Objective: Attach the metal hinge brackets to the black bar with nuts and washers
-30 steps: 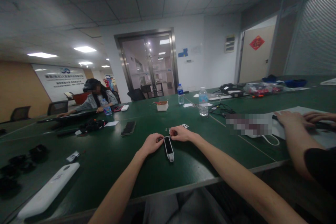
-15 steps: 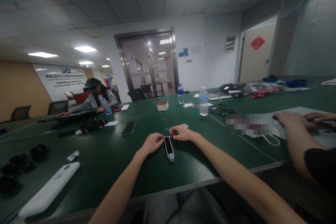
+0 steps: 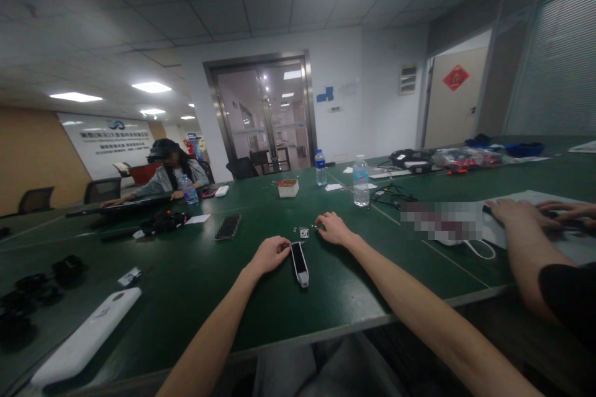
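A slim white pen-shaped device with a long dark screen lies on the green table, its far end pointing away from me. My left hand is closed at the far left corner of the device, thumb and fingers bent against its edge. Beyond and to the right of the device, my right hand rests low over the table with curled fingers. Something tiny and shiny shows at its fingertips, too small to name. Between the hands, just past the device, lies a small pale flat part with other tiny bits beside it.
A dark phone-like slab lies left; a small white box and a water bottle stand further back. At the near left is a long white case. A co-worker's hands are at the right; another person sits far left.
My right hand has moved away from the device's far end to the right, uncovering the small pale part and covering a white piece seen earlier. My left hand and the device stay put.
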`<state>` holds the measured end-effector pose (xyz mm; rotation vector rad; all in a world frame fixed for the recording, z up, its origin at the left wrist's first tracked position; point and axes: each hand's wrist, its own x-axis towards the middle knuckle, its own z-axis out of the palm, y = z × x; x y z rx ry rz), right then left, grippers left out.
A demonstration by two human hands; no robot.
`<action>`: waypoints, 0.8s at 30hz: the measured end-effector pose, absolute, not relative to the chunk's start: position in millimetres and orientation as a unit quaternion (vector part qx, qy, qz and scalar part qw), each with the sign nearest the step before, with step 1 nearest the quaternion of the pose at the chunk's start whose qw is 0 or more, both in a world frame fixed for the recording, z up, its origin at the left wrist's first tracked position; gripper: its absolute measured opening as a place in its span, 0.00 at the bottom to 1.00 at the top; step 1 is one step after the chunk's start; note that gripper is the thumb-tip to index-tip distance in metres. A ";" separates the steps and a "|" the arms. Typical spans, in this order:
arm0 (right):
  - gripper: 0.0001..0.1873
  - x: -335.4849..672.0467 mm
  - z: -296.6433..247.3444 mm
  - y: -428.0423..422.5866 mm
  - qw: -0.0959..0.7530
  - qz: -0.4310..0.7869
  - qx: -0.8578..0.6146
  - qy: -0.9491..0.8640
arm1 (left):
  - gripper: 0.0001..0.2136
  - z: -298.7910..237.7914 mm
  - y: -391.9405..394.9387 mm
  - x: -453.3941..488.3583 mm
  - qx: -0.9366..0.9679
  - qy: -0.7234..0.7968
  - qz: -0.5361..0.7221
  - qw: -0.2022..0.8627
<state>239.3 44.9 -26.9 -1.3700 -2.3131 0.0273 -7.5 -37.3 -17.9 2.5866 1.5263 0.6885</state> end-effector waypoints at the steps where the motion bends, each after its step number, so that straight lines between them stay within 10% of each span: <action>1: 0.17 239.0 -29.7 46.3 0.217 0.009 -0.505 -0.836 | 0.12 -17.7 -37.5 -7.3 0.839 0.496 0.223 0.031; 24: 0.10 226.3 -17.7 35.5 0.157 0.030 -0.535 -0.830 | 0.11 -22.2 -32.8 -9.6 0.840 0.495 0.222 0.021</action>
